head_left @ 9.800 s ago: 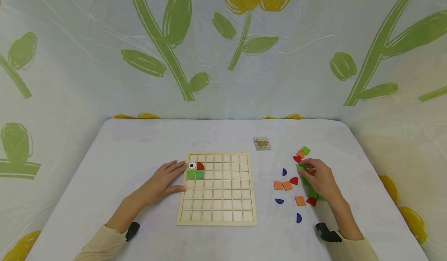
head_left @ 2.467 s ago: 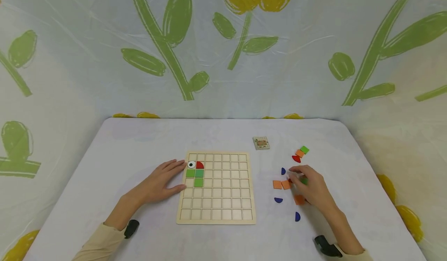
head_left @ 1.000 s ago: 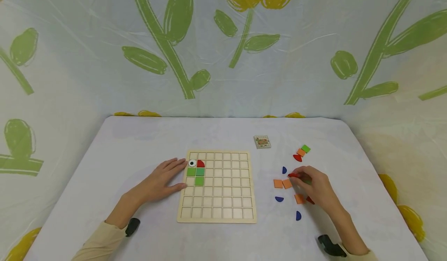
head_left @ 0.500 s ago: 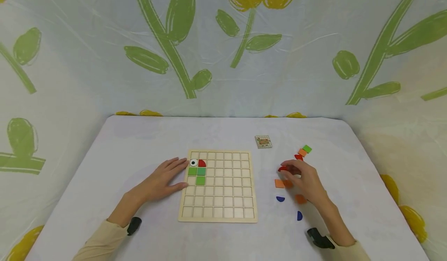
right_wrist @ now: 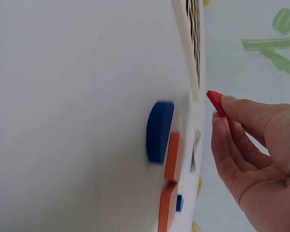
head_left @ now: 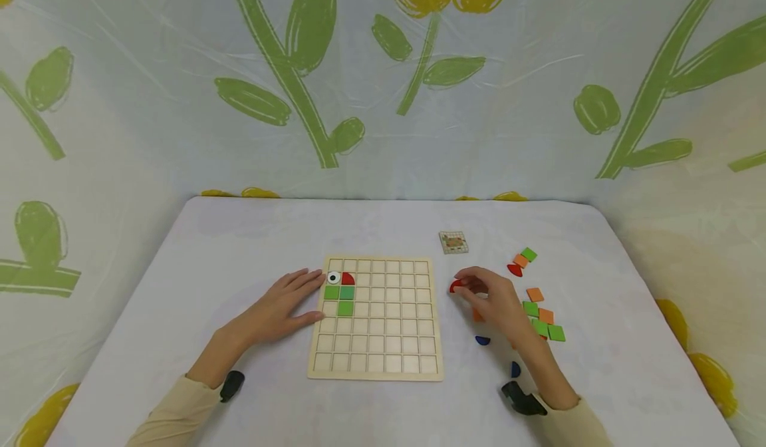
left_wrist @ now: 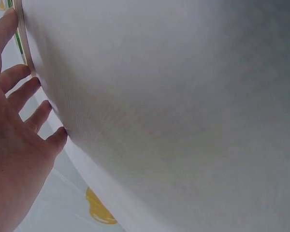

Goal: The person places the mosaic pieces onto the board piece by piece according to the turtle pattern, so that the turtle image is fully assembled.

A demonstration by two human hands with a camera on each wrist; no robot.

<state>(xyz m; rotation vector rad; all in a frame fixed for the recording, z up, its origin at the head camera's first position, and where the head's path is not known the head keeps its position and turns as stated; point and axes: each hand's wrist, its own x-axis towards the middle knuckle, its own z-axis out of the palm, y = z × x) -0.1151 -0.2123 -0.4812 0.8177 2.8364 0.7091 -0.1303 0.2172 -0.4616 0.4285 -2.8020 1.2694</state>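
A red quarter-circle piece (head_left: 455, 287) is pinched between thumb and fingers of my right hand (head_left: 493, 300), in the air just right of the wooden grid board (head_left: 376, 376). The right wrist view shows this red piece (right_wrist: 215, 103) edge-on at the fingertips. My left hand (head_left: 281, 307) lies with spread fingers and touches the board's left edge. In the board's upper left are a round eye piece (head_left: 334, 278), a red quarter-circle (head_left: 348, 279), a green tile (head_left: 331, 293), a darker green tile (head_left: 346, 293) and another green tile (head_left: 345, 308).
A small pattern card (head_left: 453, 242) lies behind the right hand. Loose pieces lie to the right: orange tiles (head_left: 535, 295), green tiles (head_left: 556, 333), a red piece (head_left: 514, 271) and blue half-circles (head_left: 482, 340). The right hand and forearm cover some of them.
A green tile has been added to the board's third row. My right hand has picked up a red quarter-circle from the loose pieces and moved left with it. The left hand stays put.
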